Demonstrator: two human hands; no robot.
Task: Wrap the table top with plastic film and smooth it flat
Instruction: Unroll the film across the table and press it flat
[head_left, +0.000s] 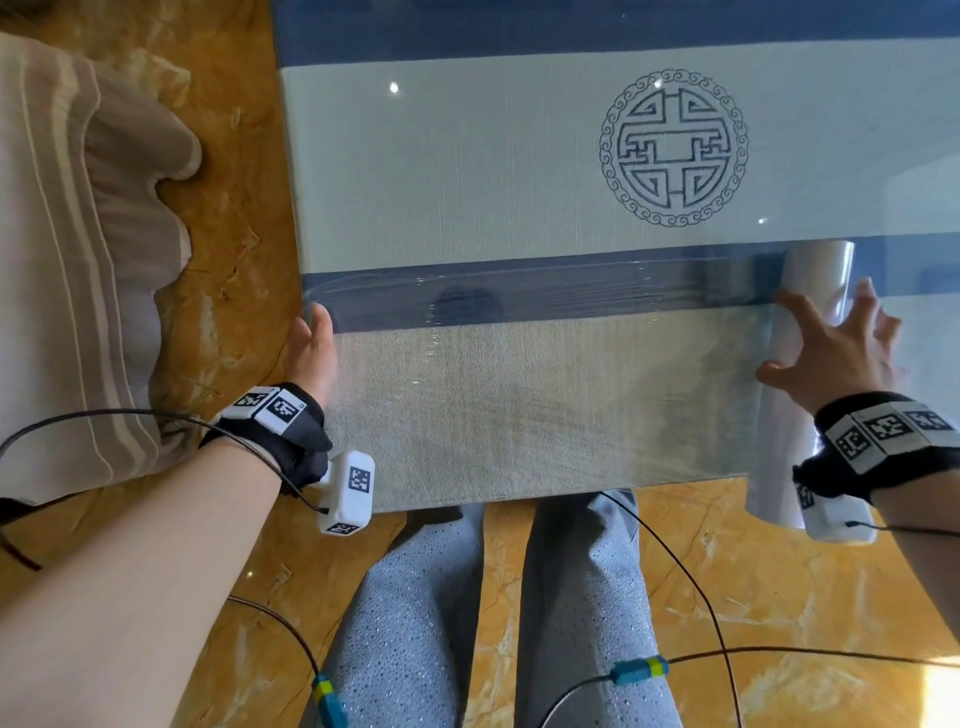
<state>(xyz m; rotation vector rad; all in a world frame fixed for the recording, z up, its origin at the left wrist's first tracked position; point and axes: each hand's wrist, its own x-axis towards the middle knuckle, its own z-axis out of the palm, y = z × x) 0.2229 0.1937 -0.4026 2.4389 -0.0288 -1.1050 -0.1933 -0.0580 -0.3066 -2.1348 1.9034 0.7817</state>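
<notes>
The table top carries a cloth with blue and pale bands and a round blue emblem. A sheet of clear plastic film lies stretched across its near part, with a few wrinkles over the dark blue band. My left hand presses the film's end against the table's left edge, fingers curled over the side. My right hand rests on the film roll, fingers spread around it, at the table's right part. The roll lies front to back, and its near end overhangs the front edge.
A cushion with brown and white stripes lies on the orange marble floor left of the table. My legs in grey trousers stand at the front edge. Thin cables hang from both wrist bands.
</notes>
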